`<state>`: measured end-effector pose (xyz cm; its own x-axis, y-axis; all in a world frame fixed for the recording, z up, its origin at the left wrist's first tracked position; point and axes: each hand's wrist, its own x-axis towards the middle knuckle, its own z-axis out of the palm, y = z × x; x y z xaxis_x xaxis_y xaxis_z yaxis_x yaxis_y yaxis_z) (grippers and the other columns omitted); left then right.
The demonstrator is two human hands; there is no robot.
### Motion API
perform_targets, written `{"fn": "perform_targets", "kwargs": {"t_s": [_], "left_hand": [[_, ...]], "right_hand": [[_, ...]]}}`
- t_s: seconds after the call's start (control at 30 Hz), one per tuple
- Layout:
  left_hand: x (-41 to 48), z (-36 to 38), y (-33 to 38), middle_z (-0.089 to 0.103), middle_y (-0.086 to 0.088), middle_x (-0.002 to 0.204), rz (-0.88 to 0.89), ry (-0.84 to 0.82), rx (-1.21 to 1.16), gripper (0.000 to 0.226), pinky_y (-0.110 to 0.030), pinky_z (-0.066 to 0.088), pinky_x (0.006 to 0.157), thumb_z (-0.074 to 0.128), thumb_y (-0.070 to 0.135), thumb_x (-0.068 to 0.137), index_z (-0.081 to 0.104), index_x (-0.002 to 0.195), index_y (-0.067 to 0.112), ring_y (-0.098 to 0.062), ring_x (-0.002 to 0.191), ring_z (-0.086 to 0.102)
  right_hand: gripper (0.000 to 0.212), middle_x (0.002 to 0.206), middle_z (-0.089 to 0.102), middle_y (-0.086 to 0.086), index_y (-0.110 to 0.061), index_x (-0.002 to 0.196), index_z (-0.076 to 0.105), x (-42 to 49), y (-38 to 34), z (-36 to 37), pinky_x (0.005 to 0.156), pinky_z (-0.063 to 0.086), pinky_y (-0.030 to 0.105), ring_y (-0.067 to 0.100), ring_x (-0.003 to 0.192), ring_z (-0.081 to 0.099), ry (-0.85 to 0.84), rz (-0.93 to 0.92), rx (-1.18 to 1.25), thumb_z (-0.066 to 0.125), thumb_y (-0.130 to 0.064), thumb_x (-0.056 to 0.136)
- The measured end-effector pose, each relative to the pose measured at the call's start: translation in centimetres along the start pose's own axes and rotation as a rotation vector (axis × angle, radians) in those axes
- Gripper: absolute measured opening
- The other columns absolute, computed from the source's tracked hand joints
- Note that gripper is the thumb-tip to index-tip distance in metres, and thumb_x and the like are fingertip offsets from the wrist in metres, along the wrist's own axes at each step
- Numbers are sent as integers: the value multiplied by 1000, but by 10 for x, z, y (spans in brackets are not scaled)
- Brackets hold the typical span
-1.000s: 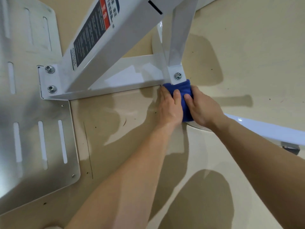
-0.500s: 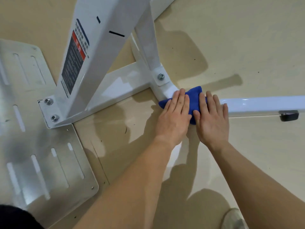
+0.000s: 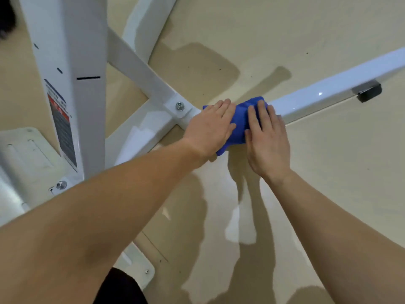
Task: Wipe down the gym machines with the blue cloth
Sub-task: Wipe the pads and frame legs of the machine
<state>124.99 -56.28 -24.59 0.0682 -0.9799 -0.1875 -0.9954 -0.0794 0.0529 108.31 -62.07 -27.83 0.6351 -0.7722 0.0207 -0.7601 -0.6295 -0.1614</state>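
Blue cloth (image 3: pixel 241 119) lay draped over white base rail (image 3: pixel 328 91), just R of joint bolt (image 3: pixel 180 105). L hand (image 3: pixel 210 130) & R hand (image 3: pixel 267 141) both flat, fingers straight, pressing cloth onto rail, prob. for even wiping pressure. Count: 1 cloth, 2 hands, 2 bolts incl. base-plate bolt (image 3: pixel 61 184), 1 black foot (image 3: pixel 369 93)

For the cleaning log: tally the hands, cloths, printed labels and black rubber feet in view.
Hands: 2, left hand and right hand
Blue cloth: 1
Printed label: 1
Black rubber foot: 1
Total: 5
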Motion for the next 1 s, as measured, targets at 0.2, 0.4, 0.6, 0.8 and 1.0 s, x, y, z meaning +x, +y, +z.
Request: {"fn": "perform_targets", "kwargs": {"t_s": [0.2,0.4,0.6,0.8,1.0], "left_hand": [[-3,11,6,19,-17,161,42,-46,22,69,-42,12,122,29,42,103,13,154,0,-32,149,16],[81,-6,64,16,-13,162,119,-62,-13,71,-38,16,121,27,47,103,7,155,2,-26,150,15],[56,3,57,13,-13,164,93,-23,83,71,-41,17,120,16,48,100,9,156,5,-28,150,15],[-11,9,4,6,-13,164,55,-72,201,69,-44,15,122,10,45,101,3,156,4,-31,151,6],[12,9,35,27,-13,157,-36,-77,203,73,-44,25,116,17,47,99,7,155,3,-34,140,29]], "right_hand": [[61,166,15,11,-10,157,20,1,33,8,124,10,46,27,153,14,-76,-172,-98,27,-37,103],[62,168,-2,5,-13,160,6,29,117,-22,125,4,41,21,154,-4,-170,-85,-65,23,-38,106],[71,164,12,20,-3,157,18,30,91,-22,123,11,51,36,153,9,-190,-60,-99,8,-42,98],[67,166,12,12,-7,158,15,-4,22,4,125,10,47,29,154,7,-157,-180,-25,29,-41,101],[71,167,9,4,-16,159,19,11,63,-14,125,6,40,21,154,4,-195,-248,-9,22,-53,98]]}}
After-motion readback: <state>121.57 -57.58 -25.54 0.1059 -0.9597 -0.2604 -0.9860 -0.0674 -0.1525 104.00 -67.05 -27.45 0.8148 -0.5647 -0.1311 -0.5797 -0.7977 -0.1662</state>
